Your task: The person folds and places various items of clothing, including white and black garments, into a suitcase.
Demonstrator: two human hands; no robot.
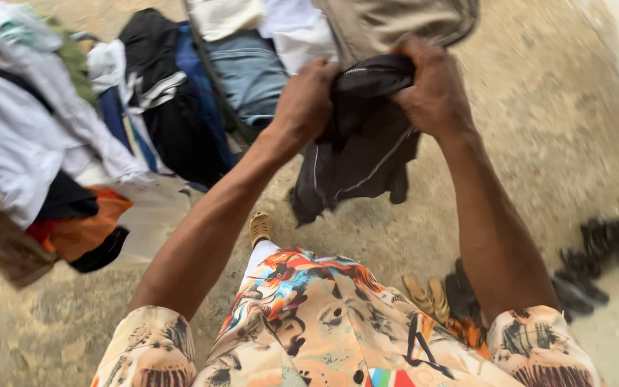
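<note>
Both hands, left hand point(308, 100) and right hand point(431, 89), clenched on a dark garment point(360, 158) above heaped clothes point(51, 129).

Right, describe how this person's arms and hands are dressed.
Both forearms are bare, and the left hand and right hand wear no gloves, rings or watch that show. Short sleeves end above the elbows, in cream fabric with a busy orange, black and blue print.

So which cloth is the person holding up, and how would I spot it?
Start at the big heap of clothes along the top left, then move right to the two raised hands. The left hand and right hand bunch a dark grey garment hanging above the sandy ground. Unlike the piled clothes, it hangs in the air and has thin pale lines.
</note>
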